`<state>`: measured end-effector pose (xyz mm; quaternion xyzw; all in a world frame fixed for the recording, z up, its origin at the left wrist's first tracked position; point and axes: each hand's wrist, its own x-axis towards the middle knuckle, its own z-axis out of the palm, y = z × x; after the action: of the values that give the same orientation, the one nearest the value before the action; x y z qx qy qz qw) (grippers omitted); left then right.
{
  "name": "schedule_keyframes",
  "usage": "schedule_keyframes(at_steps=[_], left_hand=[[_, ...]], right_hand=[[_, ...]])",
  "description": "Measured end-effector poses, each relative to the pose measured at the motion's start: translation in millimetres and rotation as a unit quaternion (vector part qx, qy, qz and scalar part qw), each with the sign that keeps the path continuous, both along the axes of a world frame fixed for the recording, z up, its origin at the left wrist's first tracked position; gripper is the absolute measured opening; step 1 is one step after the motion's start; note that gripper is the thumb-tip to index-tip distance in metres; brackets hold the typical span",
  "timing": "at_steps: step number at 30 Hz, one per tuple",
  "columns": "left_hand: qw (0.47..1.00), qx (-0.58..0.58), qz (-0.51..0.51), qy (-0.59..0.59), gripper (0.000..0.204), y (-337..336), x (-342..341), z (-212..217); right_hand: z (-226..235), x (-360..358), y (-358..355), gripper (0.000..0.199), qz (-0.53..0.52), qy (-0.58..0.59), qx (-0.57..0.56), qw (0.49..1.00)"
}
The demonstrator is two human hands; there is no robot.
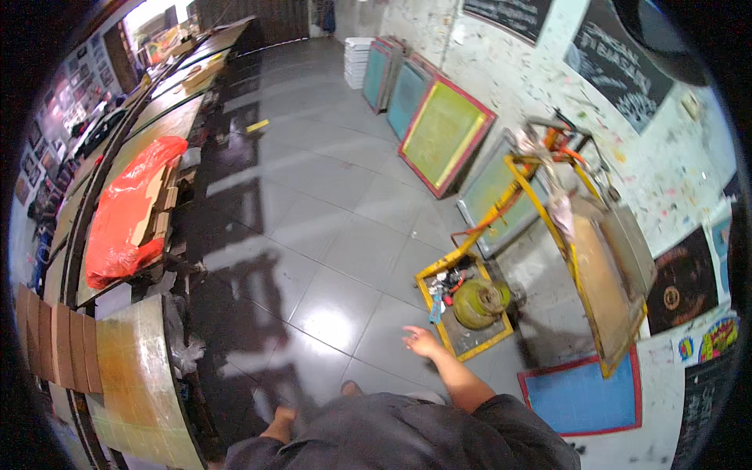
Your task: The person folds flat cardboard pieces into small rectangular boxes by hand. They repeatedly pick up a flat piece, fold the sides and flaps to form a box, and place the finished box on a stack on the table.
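My right hand (423, 342) reaches forward over the floor with its fingers stretched apart and nothing in them. It is nearest to a yellow-framed cart (464, 354), just short of the frame's left side. On the cart's base stand a green gas cylinder (479, 304) and a small heap of tools (445, 286). Low beside my body hangs my left hand (287, 413), small in view; its fingers are too blurred to make out. It appears to touch nothing but is closest to the dark floor by the tables.
Framed printing screens, among them a yellow-green one (446, 133) and a blue one (583, 394), lean along the right wall. Long tables run down the left, bearing an orange plastic sheet (117, 227) and brown cardboard pieces (59, 341). White stacked boxes (358, 63) stand farther back.
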<state>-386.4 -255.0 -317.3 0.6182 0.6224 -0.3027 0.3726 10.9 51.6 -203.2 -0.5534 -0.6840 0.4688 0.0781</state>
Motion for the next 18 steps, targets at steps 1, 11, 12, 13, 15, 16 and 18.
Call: schedule_keyframes(at_steps=[1,11,12,13,15,16,18], left_hand=[[0.998,-0.021,0.052,-0.008,0.039,-8.9,-13.7,3.1],[0.952,-0.028,0.303,-0.037,0.040,129.7,-76.9,-30.7],[0.954,-0.003,0.299,-0.036,0.040,174.0,-84.2,-39.7],[0.954,0.021,0.299,-0.035,0.040,218.4,-91.2,-47.8],[0.889,0.048,0.454,-0.048,0.053,278.8,-111.0,-67.8],[0.859,0.109,0.496,-0.068,0.049,335.5,-116.9,-47.2],[0.790,0.219,0.559,-0.124,0.044,460.5,-120.7,53.7]], right_hand=[[-53.4,26.8,4.5,0.039,0.041,-0.026,0.056,0.997],[-121.8,48.8,110.6,0.025,0.063,-0.305,-0.107,0.944],[-127.0,42.6,142.0,0.024,0.073,-0.317,-0.101,0.940],[-130.3,35.9,172.2,0.024,0.083,-0.329,-0.097,0.936],[-132.8,13.2,233.0,0.022,0.128,-0.330,-0.086,0.931],[-135.3,7.0,274.4,0.022,0.136,-0.336,-0.054,0.930],[-140.4,-7.1,361.1,0.022,0.183,-0.336,0.080,0.920]])
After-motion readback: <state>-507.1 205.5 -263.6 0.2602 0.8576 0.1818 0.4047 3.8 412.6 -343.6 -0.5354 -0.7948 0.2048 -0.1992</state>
